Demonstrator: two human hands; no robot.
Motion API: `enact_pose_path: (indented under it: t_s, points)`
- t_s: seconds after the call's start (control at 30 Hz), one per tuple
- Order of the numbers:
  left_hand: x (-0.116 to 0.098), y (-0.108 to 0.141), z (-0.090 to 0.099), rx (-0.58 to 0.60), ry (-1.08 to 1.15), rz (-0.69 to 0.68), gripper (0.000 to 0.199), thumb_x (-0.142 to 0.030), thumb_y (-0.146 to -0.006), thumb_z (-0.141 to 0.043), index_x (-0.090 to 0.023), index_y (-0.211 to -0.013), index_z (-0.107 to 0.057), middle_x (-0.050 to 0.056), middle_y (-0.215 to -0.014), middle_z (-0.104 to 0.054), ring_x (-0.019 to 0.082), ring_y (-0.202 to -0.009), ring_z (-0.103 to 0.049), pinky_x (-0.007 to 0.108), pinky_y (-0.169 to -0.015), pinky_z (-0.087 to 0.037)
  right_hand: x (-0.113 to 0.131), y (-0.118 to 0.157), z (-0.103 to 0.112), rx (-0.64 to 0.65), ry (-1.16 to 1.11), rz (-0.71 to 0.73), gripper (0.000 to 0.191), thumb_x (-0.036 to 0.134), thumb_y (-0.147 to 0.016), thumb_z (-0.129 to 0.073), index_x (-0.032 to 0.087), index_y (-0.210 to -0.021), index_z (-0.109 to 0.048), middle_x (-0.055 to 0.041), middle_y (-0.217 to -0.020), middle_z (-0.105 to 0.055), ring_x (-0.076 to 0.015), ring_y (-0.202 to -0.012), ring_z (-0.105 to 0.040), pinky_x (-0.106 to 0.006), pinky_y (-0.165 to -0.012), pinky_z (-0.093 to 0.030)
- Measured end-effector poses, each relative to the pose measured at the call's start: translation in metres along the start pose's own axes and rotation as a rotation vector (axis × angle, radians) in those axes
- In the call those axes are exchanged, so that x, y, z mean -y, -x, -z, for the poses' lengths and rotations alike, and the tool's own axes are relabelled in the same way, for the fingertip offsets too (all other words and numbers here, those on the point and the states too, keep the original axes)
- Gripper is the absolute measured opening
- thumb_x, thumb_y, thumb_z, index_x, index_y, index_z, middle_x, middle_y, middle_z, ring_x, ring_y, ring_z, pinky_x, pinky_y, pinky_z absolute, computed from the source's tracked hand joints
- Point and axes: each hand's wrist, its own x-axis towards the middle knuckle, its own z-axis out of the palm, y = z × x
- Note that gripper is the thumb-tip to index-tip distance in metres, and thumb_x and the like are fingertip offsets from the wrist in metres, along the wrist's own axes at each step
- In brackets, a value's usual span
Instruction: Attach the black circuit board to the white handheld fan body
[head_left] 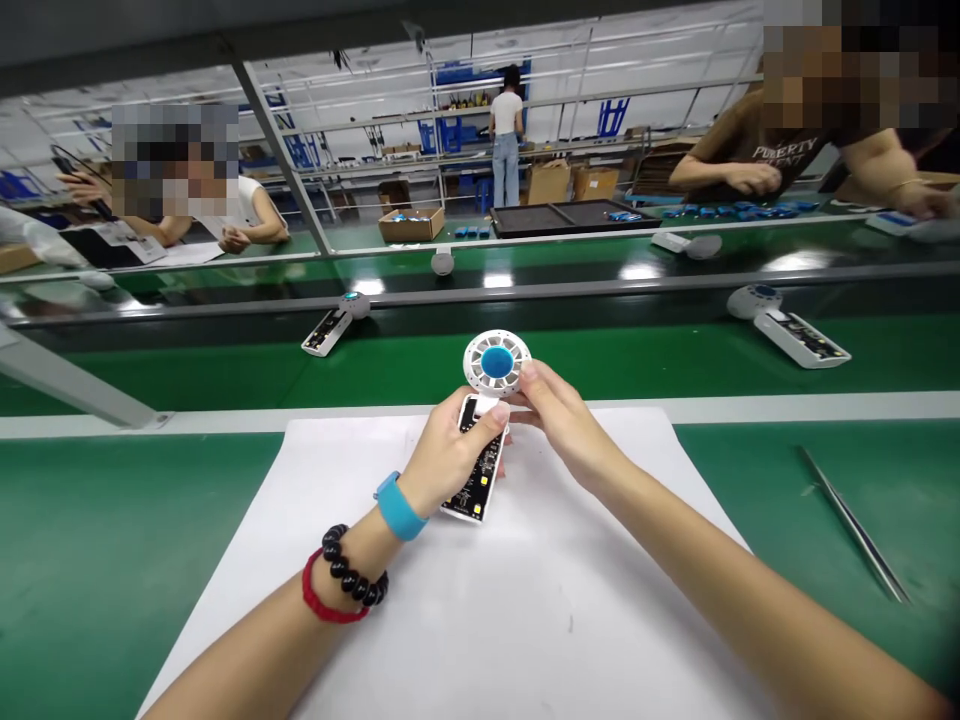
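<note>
Over the white paper sheet (525, 610) I hold a small white handheld fan (497, 362) with a round slotted head and a blue disc at its centre. Its handle lies uncovered, showing a black circuit board (480, 470) with yellow components. My left hand (450, 450) is closed around the handle, thumb across the board's upper part. The fingers of my right hand (555, 405) pinch the right rim of the fan head; some of them are hidden behind it.
Similar fans lie on the green conveyor ahead, one at left (328, 330) and one at right (799, 335). Metal tweezers (855, 525) rest on the green table to the right. Across the line, people sit at work near a cardboard box (411, 226) and a black tray (525, 222).
</note>
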Motion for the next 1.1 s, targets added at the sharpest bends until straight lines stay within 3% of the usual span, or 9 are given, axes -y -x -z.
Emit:
enact_pose_path:
  t_s: [0.1, 0.2, 0.33, 0.57, 0.7, 0.8, 0.87, 0.97, 1.1]
  points:
    - [0.000, 0.000, 0.001, -0.014, -0.015, 0.006, 0.046, -0.052, -0.078, -0.072, -0.015, -0.098, -0.053, -0.001, -0.067, -0.061, 0.013, -0.045, -0.058, 0.023, -0.041, -0.050, 0.001, -0.002, 0.001, -0.010, 0.011, 0.029, 0.062, 0.073, -0.085, -0.059, 0.019, -0.116, -0.063, -0.0088, -0.112, -0.067, -0.0233, -0.103, -0.064, -0.032, -0.083, -0.055]
    - [0.003, -0.004, 0.003, -0.113, 0.011, -0.042, 0.047, -0.054, -0.077, -0.072, -0.016, -0.097, -0.055, 0.001, -0.074, -0.064, 0.014, -0.056, -0.062, 0.024, -0.049, -0.051, -0.002, 0.003, -0.003, 0.006, -0.008, -0.080, 0.066, 0.067, -0.087, -0.061, 0.020, -0.131, -0.053, -0.0101, -0.112, -0.067, -0.0232, -0.097, -0.067, -0.032, -0.077, -0.057]
    - [0.007, -0.015, 0.014, -0.296, 0.048, -0.077, 0.049, -0.061, -0.081, -0.065, -0.015, -0.098, -0.057, 0.006, -0.090, -0.069, 0.017, -0.082, -0.065, 0.026, -0.074, -0.051, -0.020, 0.014, -0.010, 0.364, 0.012, -0.272, 0.072, 0.056, -0.083, -0.073, 0.018, -0.137, -0.044, -0.0088, -0.098, -0.068, -0.0212, -0.075, -0.071, -0.027, -0.061, -0.055]
    - [0.019, -0.025, 0.047, -0.189, 0.003, 0.040, 0.055, -0.059, -0.078, -0.067, -0.013, -0.109, -0.063, 0.012, -0.103, -0.069, 0.020, -0.092, -0.065, 0.028, -0.074, -0.050, -0.042, 0.001, 0.002, 0.223, -0.017, -0.450, 0.044, 0.045, -0.083, -0.071, 0.014, -0.112, -0.061, -0.0023, -0.069, -0.064, -0.0134, -0.052, -0.064, -0.020, -0.050, -0.051]
    - [0.028, -0.027, 0.059, -0.190, -0.029, 0.072, 0.059, -0.058, -0.077, -0.066, -0.014, -0.115, -0.056, 0.014, -0.105, -0.067, 0.020, -0.092, -0.065, 0.027, -0.066, -0.051, -0.046, -0.034, 0.008, 0.030, -0.083, -0.288, 0.035, 0.042, -0.086, -0.067, 0.012, -0.105, -0.063, -0.0091, -0.083, -0.067, -0.0160, -0.064, -0.067, -0.025, -0.058, -0.058]
    - [0.032, -0.030, 0.063, -0.156, -0.103, 0.069, 0.056, -0.057, -0.074, -0.068, -0.014, -0.109, -0.057, 0.011, -0.098, -0.067, 0.019, -0.085, -0.064, 0.027, -0.064, -0.050, -0.055, -0.061, 0.008, -0.092, -0.028, -0.116, 0.042, 0.037, -0.086, -0.065, 0.016, -0.123, -0.057, -0.0109, -0.110, -0.065, -0.0208, -0.094, -0.068, -0.033, -0.085, -0.059]
    - [0.033, -0.030, 0.062, -0.115, -0.158, 0.072, 0.051, -0.055, -0.074, -0.068, -0.014, -0.102, -0.060, 0.010, -0.092, -0.067, 0.019, -0.082, -0.063, 0.028, -0.065, -0.049, -0.061, -0.069, 0.007, -0.146, 0.055, -0.023, 0.046, 0.030, -0.087, -0.060, 0.017, -0.131, -0.053, -0.0127, -0.124, -0.059, -0.0217, -0.097, -0.067, -0.038, -0.090, -0.058]
    - [0.033, -0.026, 0.058, -0.035, -0.372, 0.035, 0.040, -0.053, -0.082, -0.061, -0.017, -0.098, -0.064, 0.008, -0.092, -0.070, 0.021, -0.086, -0.064, 0.031, -0.075, -0.050, -0.065, -0.060, 0.003, -0.155, 0.232, 0.104, 0.035, 0.019, -0.086, -0.057, 0.014, -0.120, -0.062, -0.0172, -0.142, -0.045, -0.0231, -0.099, -0.066, -0.043, -0.096, -0.054]
    - [0.040, -0.026, 0.052, 0.040, -0.716, -0.117, 0.038, -0.052, -0.088, -0.051, -0.021, -0.104, -0.066, 0.009, -0.109, -0.071, 0.026, -0.098, -0.066, 0.035, -0.086, -0.052, -0.057, -0.040, -0.003, -0.024, 0.504, 0.257, 0.028, 0.007, -0.083, -0.058, 0.020, -0.105, -0.070, -0.0063, -0.141, -0.051, -0.0212, -0.126, -0.054, -0.032, -0.111, -0.040]
